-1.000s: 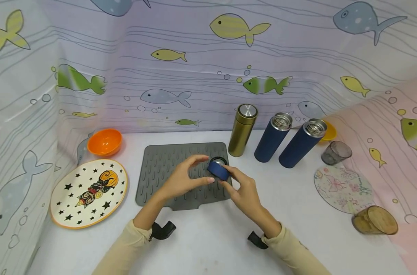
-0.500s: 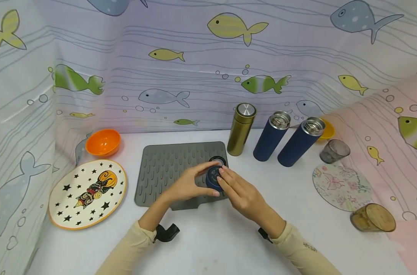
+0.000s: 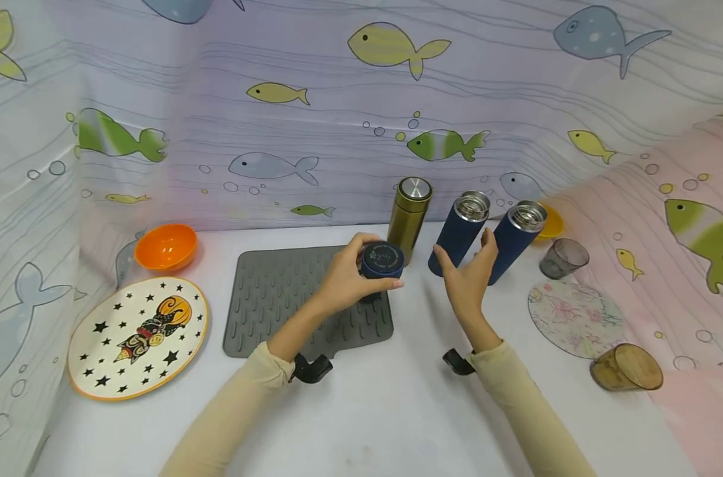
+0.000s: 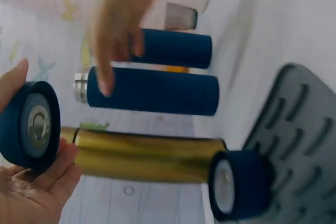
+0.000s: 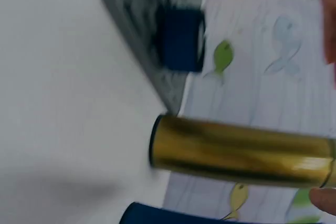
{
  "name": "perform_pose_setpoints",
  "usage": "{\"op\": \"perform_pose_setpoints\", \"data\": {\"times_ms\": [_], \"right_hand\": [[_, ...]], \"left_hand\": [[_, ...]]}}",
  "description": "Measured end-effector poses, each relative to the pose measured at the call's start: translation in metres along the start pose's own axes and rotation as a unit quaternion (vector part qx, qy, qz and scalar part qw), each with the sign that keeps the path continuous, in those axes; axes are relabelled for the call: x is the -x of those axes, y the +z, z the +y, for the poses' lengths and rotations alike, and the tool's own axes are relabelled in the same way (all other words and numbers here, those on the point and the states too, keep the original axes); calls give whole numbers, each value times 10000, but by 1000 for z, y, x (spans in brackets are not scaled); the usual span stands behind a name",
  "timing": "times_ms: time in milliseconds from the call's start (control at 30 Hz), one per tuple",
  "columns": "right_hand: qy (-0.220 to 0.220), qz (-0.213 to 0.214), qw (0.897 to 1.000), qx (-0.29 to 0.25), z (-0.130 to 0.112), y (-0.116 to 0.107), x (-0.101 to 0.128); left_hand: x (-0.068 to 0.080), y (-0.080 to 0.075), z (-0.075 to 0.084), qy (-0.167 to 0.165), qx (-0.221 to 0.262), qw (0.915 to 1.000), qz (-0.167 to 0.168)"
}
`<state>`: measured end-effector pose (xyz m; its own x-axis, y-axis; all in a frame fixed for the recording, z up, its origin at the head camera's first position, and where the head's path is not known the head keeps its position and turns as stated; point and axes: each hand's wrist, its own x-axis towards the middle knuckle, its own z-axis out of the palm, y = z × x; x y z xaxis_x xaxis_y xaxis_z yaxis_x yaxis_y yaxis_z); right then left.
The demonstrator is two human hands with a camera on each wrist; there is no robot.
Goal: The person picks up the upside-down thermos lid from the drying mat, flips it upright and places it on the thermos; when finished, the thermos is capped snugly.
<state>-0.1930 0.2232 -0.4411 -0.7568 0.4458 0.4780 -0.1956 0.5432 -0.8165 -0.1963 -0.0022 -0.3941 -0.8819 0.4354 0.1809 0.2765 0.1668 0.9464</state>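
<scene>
white tabletop [image 3: 367,411] backed by a fish-print curtain [image 3: 314,99] carries everything in sight. the left hand [image 3: 345,278] grips a dark blue flask lid [image 3: 382,260] between thumb and curled fingers, holding it lifted above the right edge of a grey ridged drying mat [image 3: 278,298]; the left wrist view shows the lid's steel-centred underside [image 4: 38,124] and a second blue lid [image 4: 239,184] standing on the mat. the right hand [image 3: 470,271] is empty, its fingers straight and spread, reaching at the nearer of two uncapped navy flasks [image 3: 459,232], whether touching it i cannot tell; the other navy flask [image 3: 515,238] stands just beside it. a gold flask [image 3: 408,211] with its cap on stands just behind the held lid. at the left lie an orange bowl [image 3: 166,246] and a star-patterned plate [image 3: 138,334]; at the right, a floral coaster [image 3: 573,318], a grey tumbler [image 3: 563,257] and an amber tumbler [image 3: 626,368] on its side.
</scene>
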Motion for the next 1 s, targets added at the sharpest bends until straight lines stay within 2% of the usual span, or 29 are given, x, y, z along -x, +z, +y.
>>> {"op": "perform_pose_setpoints", "data": {"times_ms": [67,133,267,367,467,633,700,833,1000], "right_hand": [[723,19,9972,-167,9,8,-15],[1046,29,9943,-211,19,15,-27],[1106,317,9928,-345,36,26,-46],[971,446,9934,-418,39,28,-46],[829,354,9943,-562,27,24,-31],[707,-150,9926,-979,-3,6,13],[757,-384,9903,-1100,-15,-1,30],[675,-669,9876,-1252,-25,-5,57],[394,-782,9862,-1403,-40,-4,72]], "left_hand": [[-8,3,5,30,8,10000,24],[-14,8,9,50,37,10000,8],[-22,14,17,164,36,9999,-9],[-23,15,22,213,36,9997,111],[-21,15,25,297,38,9991,313],[-20,17,31,591,89,9970,496],[-20,18,36,653,136,9969,411],[-20,28,45,604,277,9978,72],[-25,45,46,511,129,9983,-242]]}}
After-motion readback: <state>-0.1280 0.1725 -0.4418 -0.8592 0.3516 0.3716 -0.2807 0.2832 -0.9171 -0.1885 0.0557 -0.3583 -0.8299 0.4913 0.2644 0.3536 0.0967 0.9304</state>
